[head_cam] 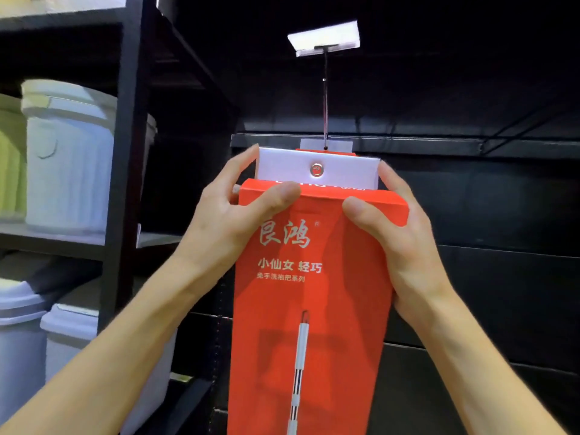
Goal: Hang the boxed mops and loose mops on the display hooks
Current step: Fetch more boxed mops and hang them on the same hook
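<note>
A tall red mop box point(310, 296) with white lettering and a mop picture stands upright in front of me. Its white top flap point(345, 171) has a metal-ringed hang hole point(317, 169). My left hand point(238, 218) grips the box's top left corner, thumb across the front. My right hand point(398, 233) grips the top right corner the same way. A thin display hook point(325, 102) sticks out of the dark back panel above the flap, with a white price-tag holder point(324, 37) at its near end. The hole sits below the hook's tip.
A black shelf upright point(125, 152) stands to the left. Behind it, white plastic bins point(69, 158) and a pale green bin point(11, 158) fill the shelves, with more white bins point(69, 334) lower down. Dark slatted back panels point(486, 199) cover the wall to the right.
</note>
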A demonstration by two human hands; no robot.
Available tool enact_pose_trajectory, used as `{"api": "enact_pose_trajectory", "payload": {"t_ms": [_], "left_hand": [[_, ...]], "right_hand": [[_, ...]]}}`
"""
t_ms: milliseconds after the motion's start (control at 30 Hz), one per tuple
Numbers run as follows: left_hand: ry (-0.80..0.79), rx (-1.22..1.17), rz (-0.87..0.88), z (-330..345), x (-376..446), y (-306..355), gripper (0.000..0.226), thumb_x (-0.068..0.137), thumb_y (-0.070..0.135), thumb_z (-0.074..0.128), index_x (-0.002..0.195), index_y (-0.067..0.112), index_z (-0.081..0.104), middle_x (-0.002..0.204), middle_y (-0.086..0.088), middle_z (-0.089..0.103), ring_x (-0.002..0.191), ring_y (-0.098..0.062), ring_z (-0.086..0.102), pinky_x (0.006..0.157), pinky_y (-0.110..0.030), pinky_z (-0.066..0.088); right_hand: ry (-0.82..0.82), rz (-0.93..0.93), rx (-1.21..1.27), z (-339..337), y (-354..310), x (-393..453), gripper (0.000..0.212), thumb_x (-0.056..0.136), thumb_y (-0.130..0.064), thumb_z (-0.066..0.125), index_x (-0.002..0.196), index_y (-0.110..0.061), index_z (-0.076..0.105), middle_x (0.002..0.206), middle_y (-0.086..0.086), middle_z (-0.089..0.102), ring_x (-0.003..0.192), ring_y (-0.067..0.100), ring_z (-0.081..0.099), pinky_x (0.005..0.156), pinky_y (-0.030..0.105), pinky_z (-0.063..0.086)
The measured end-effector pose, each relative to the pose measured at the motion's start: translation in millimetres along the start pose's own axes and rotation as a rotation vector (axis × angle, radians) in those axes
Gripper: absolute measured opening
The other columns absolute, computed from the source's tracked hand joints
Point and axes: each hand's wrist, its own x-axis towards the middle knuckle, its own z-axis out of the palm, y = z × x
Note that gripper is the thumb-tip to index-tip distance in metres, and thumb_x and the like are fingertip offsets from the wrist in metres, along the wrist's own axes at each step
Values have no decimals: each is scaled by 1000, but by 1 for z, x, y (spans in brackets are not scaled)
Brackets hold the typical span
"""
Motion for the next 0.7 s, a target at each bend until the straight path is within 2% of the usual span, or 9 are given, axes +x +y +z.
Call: {"api": "enact_pose_trajectory", "payload": {"t_ms": [100, 167, 267, 367, 500, 633, 700], "left_hand": [[-50, -64, 51, -7, 30, -12, 83, 64, 58, 79, 141, 41, 53, 99, 12, 81, 90, -11, 80, 70, -17, 59], [-68, -105, 67, -11, 50, -20, 79, 65, 54, 83, 138, 43, 52, 99, 15, 81, 89, -9, 79, 69, -16, 59], [-82, -142, 95, -12, 77, -28, 90, 68, 53, 87, 149, 36, 51, 103, 15, 80, 92, -10, 79, 71, -18, 60], [-108, -152, 125, -13, 101, -34, 98, 73, 54, 86, 158, 31, 43, 104, 17, 79, 93, -9, 79, 72, -19, 60], [-150, -145, 159, -12, 128, -36, 101, 74, 55, 85, 160, 33, 37, 99, 17, 79, 92, -7, 79, 71, -18, 60], [-178, -84, 200, -6, 150, -35, 111, 69, 66, 84, 162, 33, 33, 108, 9, 78, 95, -6, 78, 75, -19, 62], [-169, -76, 218, -4, 160, -33, 116, 61, 70, 79, 161, 33, 35, 106, 12, 80, 95, -7, 79, 76, -24, 63]], "right_hand": [[16, -44, -57, 6, 5, 22, 52, 84, -26, 75, 134, -20, 62, 120, 10, 75, 108, 34, 74, 92, 48, 61], [23, -70, -96, 10, 7, 37, 51, 85, -27, 74, 133, -18, 62, 120, 12, 75, 107, 35, 74, 91, 47, 61], [22, -89, -148, 13, 6, 57, 49, 87, -28, 72, 134, -17, 61, 119, 13, 75, 105, 33, 75, 88, 44, 61], [21, -111, -205, 14, 6, 77, 49, 89, -29, 70, 135, -15, 60, 120, 17, 73, 106, 37, 74, 91, 51, 60], [18, -139, -236, 10, 6, 99, 50, 89, -30, 70, 135, -14, 60, 122, 19, 72, 107, 40, 73, 91, 56, 60], [6, -165, -251, 2, 2, 117, 46, 90, -31, 69, 131, -12, 62, 117, 15, 75, 101, 32, 76, 83, 47, 62], [-14, -170, -249, -2, -1, 127, 44, 91, -31, 69, 130, -10, 62, 116, 15, 75, 100, 31, 76, 81, 44, 62]]}}
